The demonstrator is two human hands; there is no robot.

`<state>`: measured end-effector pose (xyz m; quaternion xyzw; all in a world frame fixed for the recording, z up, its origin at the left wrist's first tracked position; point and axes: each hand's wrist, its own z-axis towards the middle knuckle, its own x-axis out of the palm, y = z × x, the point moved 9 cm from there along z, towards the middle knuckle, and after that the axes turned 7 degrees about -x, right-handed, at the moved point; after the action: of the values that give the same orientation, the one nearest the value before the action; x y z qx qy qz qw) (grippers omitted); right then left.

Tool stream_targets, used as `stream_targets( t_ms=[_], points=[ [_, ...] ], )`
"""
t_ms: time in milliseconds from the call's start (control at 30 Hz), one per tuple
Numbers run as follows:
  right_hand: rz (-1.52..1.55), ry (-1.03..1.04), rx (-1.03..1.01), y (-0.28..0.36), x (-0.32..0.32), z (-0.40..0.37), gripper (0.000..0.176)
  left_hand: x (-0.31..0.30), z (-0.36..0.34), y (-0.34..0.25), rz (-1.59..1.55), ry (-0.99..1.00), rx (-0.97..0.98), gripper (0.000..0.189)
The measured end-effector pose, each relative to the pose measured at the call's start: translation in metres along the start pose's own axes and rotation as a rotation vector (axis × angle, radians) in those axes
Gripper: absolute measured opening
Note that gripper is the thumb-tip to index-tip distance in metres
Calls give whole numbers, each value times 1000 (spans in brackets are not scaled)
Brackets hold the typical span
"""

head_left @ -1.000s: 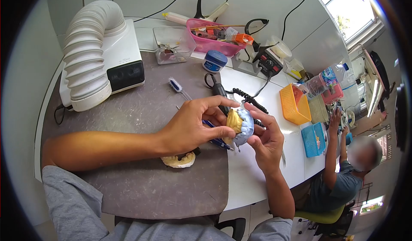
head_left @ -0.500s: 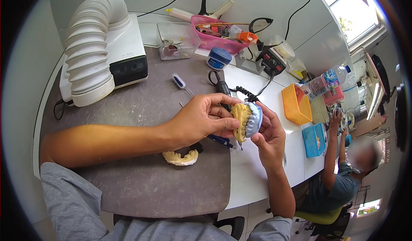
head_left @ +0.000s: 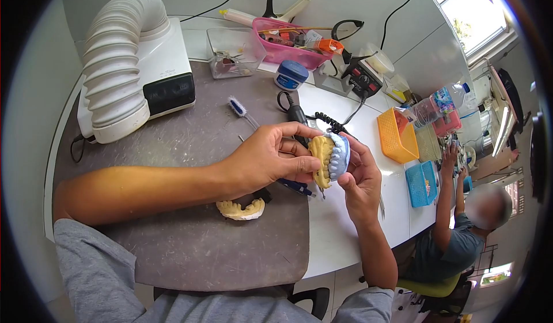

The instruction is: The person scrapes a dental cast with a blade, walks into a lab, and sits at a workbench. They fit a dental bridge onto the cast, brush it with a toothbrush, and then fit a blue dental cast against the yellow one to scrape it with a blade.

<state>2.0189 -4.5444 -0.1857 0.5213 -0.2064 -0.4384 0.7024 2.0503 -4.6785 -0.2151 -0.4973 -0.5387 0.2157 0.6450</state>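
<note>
My left hand point(head_left: 282, 156) is closed on a yellow dental cast point(head_left: 320, 157), thumb and fingers at its left side. My right hand point(head_left: 363, 182) is wrapped round the right side of a blue dental cast point(head_left: 340, 159). The two casts meet along their rows of teeth, above the right edge of the grey mat. Below my left forearm, another yellow cast point(head_left: 241, 210) with a white base lies on the mat. A blue pen point(head_left: 296, 187) is partly hidden under my left hand.
A white machine point(head_left: 173, 64) with a ribbed hose stands back left. Behind the hands are a brush point(head_left: 237, 106), a blue-lidded jar point(head_left: 291, 75), a black handpiece point(head_left: 296, 114) and a pink basket point(head_left: 282, 52). Orange point(head_left: 397, 137) and blue point(head_left: 421, 183) baskets stand right, near a seated person point(head_left: 461, 239).
The two casts have turned slightly in my hands, showing more of the tooth surfaces. The whole view has shifted a little.
</note>
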Motion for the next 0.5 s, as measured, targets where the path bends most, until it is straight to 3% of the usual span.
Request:
stream_targets(
  t_ms=[500],
  points=[
    [22, 32, 22, -1, -1, -1, 75, 1, 0, 1, 19, 10, -24, 48]
  ],
)
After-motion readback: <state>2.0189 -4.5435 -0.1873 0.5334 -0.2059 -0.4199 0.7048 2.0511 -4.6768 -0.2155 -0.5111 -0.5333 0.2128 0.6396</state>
